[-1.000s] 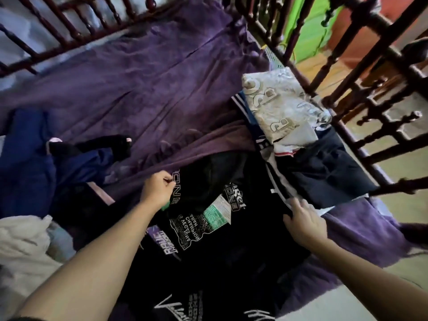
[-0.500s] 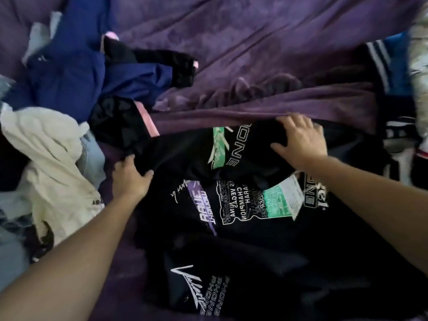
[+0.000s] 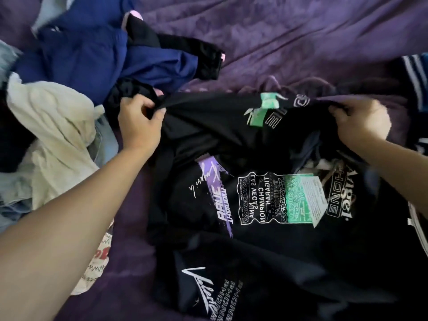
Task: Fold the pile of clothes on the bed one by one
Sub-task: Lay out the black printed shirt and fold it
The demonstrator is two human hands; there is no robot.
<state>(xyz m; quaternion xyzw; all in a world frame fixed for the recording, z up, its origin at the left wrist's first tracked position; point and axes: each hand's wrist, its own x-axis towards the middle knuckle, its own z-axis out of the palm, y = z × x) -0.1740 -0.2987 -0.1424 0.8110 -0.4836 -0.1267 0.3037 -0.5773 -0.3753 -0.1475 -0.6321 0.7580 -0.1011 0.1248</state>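
Shirt first: my left hand (image 3: pixel 139 123) pinches the far edge of the black printed shirt (image 3: pixel 266 200) at one end, and my right hand (image 3: pixel 361 126) has its fingers curled into the same edge at the other. The hands are well apart, with the cloth drawn between them. I judge the wide grip is there so I can lift and spread the shirt flat before any fold (the body below is bunched, its prints lying at odd angles). The shirt lies on the purple bed cover (image 3: pixel 301 42), on my near side. The bed's own edges are out of view, so I cannot place it by a corner. The unfolded pile sits to the left, beyond my left hand: a blue garment (image 3: pixel 88 56), a cream garment (image 3: pixel 53 126) just beside my left wrist, and a black piece with pink trim (image 3: pixel 185 54). I think it is heaped off to that side so one garment at a time can be worked in front of me
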